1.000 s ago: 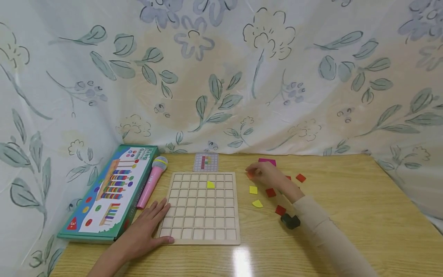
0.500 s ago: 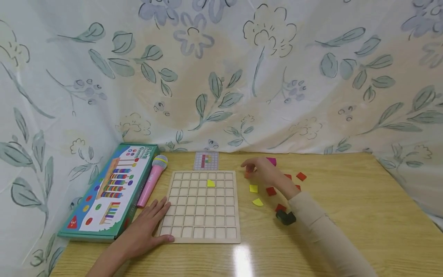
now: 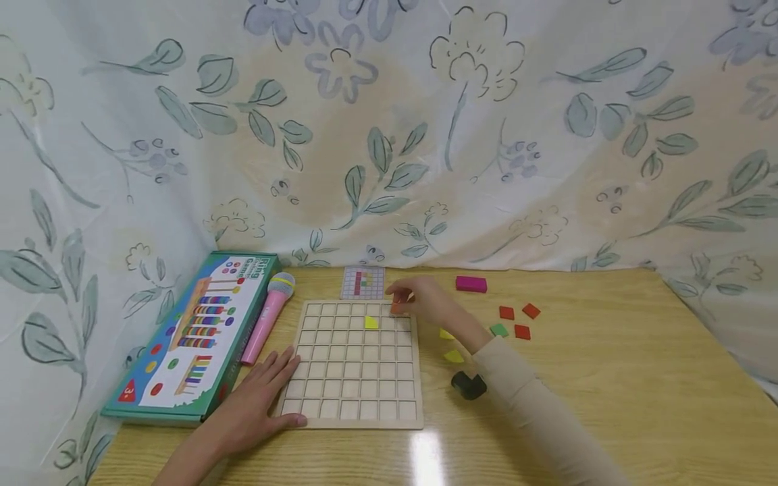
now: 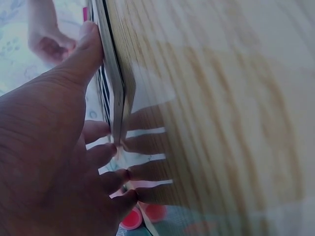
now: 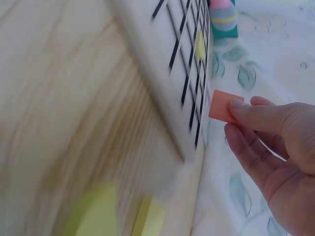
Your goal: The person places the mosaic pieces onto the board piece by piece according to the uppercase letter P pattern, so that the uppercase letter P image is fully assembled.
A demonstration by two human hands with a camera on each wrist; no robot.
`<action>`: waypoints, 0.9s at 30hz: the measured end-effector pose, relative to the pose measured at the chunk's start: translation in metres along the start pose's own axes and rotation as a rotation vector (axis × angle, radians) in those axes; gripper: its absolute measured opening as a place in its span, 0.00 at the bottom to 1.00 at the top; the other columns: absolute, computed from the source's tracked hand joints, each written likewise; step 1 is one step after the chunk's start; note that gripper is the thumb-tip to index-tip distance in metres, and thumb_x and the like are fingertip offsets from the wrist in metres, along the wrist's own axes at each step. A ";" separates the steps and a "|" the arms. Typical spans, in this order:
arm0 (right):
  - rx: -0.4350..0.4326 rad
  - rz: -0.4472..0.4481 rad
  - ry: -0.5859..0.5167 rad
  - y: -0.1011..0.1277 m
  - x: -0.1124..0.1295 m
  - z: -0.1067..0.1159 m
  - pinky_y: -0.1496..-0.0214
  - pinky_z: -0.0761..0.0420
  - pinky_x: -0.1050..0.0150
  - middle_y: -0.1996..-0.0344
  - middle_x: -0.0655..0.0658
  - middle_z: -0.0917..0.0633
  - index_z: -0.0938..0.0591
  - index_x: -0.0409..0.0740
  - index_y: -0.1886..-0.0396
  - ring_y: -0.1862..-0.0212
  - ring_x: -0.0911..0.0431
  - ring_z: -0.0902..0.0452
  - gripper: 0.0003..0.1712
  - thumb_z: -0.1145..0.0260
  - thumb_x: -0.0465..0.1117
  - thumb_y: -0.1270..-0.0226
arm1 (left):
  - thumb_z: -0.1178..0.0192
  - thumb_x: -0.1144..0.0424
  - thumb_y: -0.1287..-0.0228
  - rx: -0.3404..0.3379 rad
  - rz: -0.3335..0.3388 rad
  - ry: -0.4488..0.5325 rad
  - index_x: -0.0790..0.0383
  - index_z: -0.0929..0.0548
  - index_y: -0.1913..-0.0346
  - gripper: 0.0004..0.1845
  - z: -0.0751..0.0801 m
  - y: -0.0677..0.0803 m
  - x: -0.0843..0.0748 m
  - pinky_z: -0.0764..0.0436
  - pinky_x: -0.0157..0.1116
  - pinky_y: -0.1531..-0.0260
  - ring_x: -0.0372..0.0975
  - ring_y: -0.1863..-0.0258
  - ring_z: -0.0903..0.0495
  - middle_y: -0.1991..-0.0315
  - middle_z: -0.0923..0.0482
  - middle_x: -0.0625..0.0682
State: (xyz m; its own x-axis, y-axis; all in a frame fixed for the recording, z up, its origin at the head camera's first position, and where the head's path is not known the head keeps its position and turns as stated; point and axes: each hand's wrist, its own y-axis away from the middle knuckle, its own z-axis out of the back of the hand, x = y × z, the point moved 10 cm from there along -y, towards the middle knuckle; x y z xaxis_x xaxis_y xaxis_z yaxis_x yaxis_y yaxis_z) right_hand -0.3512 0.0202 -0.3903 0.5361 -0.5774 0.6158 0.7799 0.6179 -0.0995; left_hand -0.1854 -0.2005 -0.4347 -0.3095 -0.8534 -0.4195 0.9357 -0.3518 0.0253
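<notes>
I see a wood-grain worktop point(image 3: 608, 398) with a pale streak of glare near its front edge, and flat on it a square wooden grid board point(image 3: 419, 378) with a patterned card point(image 3: 362, 283) just behind. To the left I find a green game box point(image 3: 182, 337) and, alongside it, a pink toy microphone point(image 3: 266, 318). On the right I count a magenta block point(image 3: 471, 284), three red tiles point(image 3: 522, 332), a green tile point(image 3: 499, 330) and two yellow pieces point(image 3: 454, 356), one partly hidden.

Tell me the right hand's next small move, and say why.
Probably lower the orange-red tile into an empty square of the grid board: the right hand pinches it near the board's far right corner, and a yellow piece already sits in another square.
</notes>
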 end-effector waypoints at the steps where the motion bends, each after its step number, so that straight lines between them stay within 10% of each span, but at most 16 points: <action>1: 0.006 0.010 -0.015 -0.003 0.005 -0.003 0.53 0.18 0.65 0.68 0.52 0.17 0.16 0.37 0.49 0.61 0.59 0.22 0.18 0.28 0.35 0.40 | 0.41 0.28 0.46 0.004 0.004 -0.001 0.62 0.40 0.25 0.54 0.000 0.000 0.000 0.43 0.59 0.32 0.59 0.26 0.49 0.23 0.48 0.57; 27: 0.030 0.073 -0.060 -0.031 0.044 -0.058 0.57 0.19 0.69 0.65 0.46 0.14 0.15 0.35 0.54 0.61 0.58 0.20 0.12 0.31 0.29 0.37 | 0.45 0.28 0.44 -0.011 -0.032 -0.050 0.63 0.39 0.25 0.53 0.001 0.000 -0.002 0.42 0.57 0.31 0.59 0.27 0.47 0.24 0.46 0.58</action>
State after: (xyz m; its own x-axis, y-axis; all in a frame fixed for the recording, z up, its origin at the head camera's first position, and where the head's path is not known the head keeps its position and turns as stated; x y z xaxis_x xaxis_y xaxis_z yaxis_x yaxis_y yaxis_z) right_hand -0.3331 -0.0551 -0.4057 0.5700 -0.4981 0.6534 0.7292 0.6731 -0.1230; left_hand -0.1852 -0.1993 -0.4329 -0.3471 -0.8599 -0.3743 0.9269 -0.3752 0.0022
